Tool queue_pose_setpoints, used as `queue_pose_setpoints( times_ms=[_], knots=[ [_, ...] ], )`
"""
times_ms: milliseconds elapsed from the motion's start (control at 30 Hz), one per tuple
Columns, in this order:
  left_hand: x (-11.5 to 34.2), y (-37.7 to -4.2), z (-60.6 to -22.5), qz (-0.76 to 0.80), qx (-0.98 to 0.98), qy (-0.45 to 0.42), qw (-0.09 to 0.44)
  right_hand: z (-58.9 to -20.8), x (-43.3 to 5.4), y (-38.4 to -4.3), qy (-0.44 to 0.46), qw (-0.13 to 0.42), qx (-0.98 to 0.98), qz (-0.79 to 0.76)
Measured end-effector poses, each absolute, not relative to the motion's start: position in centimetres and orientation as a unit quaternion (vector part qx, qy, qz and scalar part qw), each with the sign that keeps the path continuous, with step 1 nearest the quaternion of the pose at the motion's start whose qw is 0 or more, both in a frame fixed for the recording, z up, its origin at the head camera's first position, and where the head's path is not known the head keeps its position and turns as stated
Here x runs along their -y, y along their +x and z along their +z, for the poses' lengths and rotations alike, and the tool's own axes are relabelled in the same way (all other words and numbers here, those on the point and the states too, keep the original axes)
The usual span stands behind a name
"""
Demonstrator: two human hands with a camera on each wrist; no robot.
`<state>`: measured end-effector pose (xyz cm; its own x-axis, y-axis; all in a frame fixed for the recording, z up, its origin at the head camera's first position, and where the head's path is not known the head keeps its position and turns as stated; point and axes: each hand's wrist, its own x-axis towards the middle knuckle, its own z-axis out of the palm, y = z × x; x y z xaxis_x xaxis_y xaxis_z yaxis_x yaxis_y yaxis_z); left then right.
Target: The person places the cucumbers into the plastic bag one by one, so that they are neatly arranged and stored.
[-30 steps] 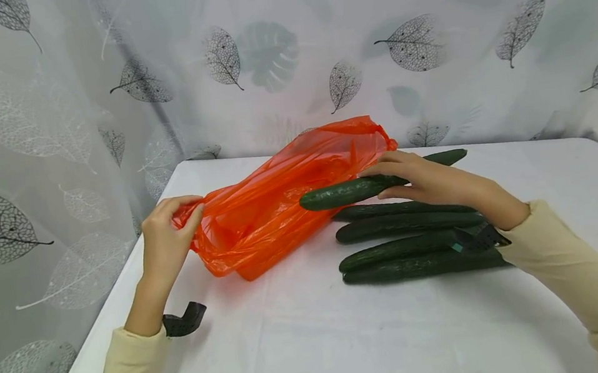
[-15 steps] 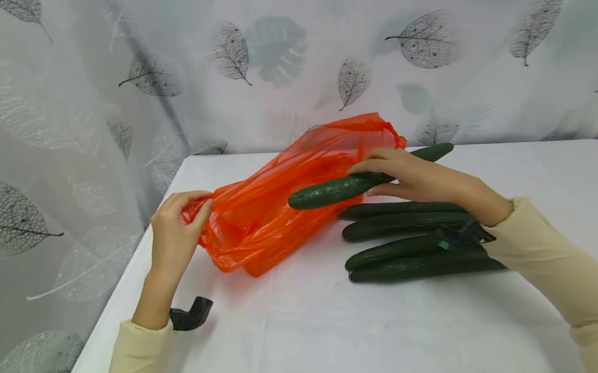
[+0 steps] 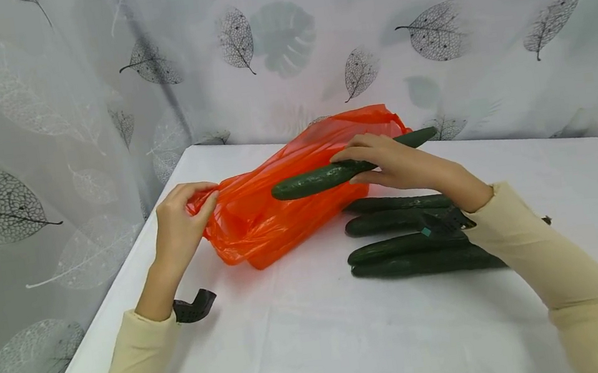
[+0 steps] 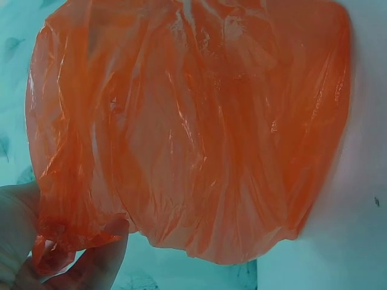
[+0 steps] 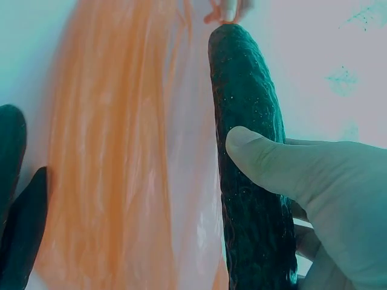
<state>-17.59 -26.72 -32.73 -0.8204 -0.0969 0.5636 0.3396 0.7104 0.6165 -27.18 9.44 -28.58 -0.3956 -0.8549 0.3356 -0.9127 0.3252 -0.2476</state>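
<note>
An orange-red plastic bag lies on the table, its mouth toward the left. My left hand pinches the bag's edge at that mouth; in the left wrist view, thumb and fingers hold a bunched corner of the film. Above the bag, my right hand grips a dark green cucumber round its middle. The cucumber's near end points left, over the bag, and its far end rises to the right. In the right wrist view, the thumb lies across the cucumber.
Several more cucumbers lie side by side on the white table, right of the bag and partly under the right forearm. A leaf-printed curtain hangs behind and to the left. Each wrist carries a black camera mount.
My right hand has carried the cucumber leftward over the bag, away from the row of cucumbers. The left hand keeps its pinch on the bag's edge. The head view has shifted slightly.
</note>
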Motion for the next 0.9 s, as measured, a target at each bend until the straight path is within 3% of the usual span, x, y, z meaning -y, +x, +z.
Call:
queue_pose_setpoints(
  times_ms=[400,900],
  knots=[
    [26.8,-17.6,-32.9,-0.374,0.876,-0.075,0.295,-28.4,-6.0,-27.8,0.529,0.012,0.825,0.198],
    [26.7,-17.7,-33.0,-0.377,0.874,-0.081,0.295,-29.6,-3.4,-29.6,0.536,-0.012,0.82,0.2]
  ],
)
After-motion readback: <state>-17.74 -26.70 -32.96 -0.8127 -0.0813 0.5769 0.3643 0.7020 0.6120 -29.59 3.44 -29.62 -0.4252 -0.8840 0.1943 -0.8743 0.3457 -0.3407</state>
